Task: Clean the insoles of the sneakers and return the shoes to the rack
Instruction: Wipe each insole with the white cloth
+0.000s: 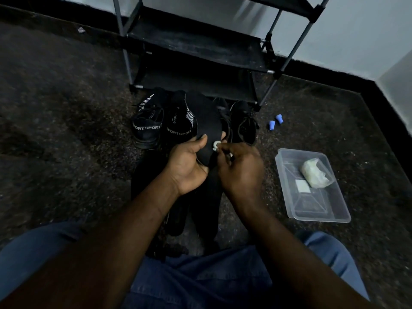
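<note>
My left hand (188, 166) grips the heel end of a black insole (206, 117), thumb on top, with its toe end pointing away toward the rack. My right hand (242, 168) pinches a small white wipe (216, 145) and holds it against the insole's near end. Two black sneakers marked SPORT (148, 127) (180, 121) stand on the floor just beyond my hands, heels toward me. Another black pair (244, 123) stands to their right, partly hidden by the insole. More dark insoles (206, 210) lie on the floor under my forearms.
A black shoe rack (196, 50) with bare shelves stands against the wall ahead. A clear plastic tub (312, 206) holding a white wad and a small packet sits at my right. Two small blue caps (275, 122) lie near the rack's right leg. Dark speckled floor all around.
</note>
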Demonstrator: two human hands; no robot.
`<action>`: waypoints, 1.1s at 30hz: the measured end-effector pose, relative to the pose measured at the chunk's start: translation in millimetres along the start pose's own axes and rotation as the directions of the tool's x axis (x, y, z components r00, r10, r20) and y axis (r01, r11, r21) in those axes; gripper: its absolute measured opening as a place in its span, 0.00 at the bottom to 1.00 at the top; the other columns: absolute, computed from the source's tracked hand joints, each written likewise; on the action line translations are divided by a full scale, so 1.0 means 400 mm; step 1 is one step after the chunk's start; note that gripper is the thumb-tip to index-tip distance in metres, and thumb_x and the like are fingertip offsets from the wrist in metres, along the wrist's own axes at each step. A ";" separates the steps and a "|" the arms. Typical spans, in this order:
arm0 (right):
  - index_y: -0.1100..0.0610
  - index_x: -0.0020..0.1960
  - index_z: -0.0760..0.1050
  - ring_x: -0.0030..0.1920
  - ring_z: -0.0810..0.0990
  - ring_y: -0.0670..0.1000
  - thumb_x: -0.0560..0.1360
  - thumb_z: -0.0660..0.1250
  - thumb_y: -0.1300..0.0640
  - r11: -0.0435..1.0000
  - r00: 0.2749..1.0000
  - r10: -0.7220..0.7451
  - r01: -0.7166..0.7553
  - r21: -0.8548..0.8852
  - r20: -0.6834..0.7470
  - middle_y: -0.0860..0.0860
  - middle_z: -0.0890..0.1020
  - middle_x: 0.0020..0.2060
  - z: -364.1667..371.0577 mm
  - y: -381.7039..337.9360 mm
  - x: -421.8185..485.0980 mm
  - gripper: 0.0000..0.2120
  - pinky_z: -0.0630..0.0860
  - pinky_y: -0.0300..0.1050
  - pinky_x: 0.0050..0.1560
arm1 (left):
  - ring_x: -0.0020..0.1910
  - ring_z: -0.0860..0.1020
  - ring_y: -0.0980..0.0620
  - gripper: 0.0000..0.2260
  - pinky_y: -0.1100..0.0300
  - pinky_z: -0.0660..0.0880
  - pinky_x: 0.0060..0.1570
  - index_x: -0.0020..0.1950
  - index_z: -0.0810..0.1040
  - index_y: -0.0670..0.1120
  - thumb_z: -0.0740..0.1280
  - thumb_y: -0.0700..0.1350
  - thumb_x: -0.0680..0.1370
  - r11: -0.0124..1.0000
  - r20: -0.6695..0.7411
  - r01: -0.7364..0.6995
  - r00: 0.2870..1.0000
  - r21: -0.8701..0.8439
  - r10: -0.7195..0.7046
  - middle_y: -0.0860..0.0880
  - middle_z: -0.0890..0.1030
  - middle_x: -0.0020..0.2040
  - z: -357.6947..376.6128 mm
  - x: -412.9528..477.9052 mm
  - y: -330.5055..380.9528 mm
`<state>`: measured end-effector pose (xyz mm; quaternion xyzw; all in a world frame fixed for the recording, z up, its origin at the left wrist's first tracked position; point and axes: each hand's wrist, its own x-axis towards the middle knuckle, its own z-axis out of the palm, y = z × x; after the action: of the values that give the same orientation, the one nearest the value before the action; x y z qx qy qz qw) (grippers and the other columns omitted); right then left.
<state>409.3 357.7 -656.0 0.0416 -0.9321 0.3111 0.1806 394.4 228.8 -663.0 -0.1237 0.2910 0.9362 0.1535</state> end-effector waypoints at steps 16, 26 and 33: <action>0.50 0.46 0.86 0.43 0.82 0.55 0.73 0.71 0.50 0.999 1.000 0.011 -0.010 0.050 -0.029 0.50 0.86 0.41 0.027 -0.025 -0.032 0.06 0.79 0.52 0.44 | 0.69 0.77 0.43 0.19 0.48 0.75 0.68 0.75 0.72 0.39 0.60 0.43 0.85 0.999 -0.064 0.030 0.998 0.041 -0.028 0.42 0.80 0.67 -0.016 0.011 -0.016; 0.65 0.53 0.85 0.47 0.85 0.49 0.76 0.71 0.67 0.393 0.835 0.380 -0.535 0.748 0.398 0.57 0.88 0.47 -0.035 -0.055 -0.077 0.07 0.81 0.42 0.52 | 0.72 0.74 0.40 0.22 0.44 0.72 0.70 0.75 0.71 0.40 0.59 0.48 0.83 0.999 -0.032 0.030 0.999 0.041 -0.029 0.40 0.75 0.73 -0.001 0.010 -0.017; 0.67 0.61 0.79 0.49 0.83 0.52 0.77 0.68 0.63 0.036 0.739 0.415 -0.596 0.802 0.530 0.58 0.84 0.51 -0.108 0.134 -0.076 0.14 0.81 0.46 0.49 | 0.55 0.82 0.45 0.19 0.48 0.77 0.61 0.72 0.75 0.42 0.63 0.41 0.81 0.990 -0.040 0.051 0.998 0.134 -0.046 0.42 0.81 0.63 -0.006 -0.005 -0.054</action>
<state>440.9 425.6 -665.3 -0.1676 -0.5094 0.8406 -0.0760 404.5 244.0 -675.2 -0.1373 0.3534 0.9079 0.1790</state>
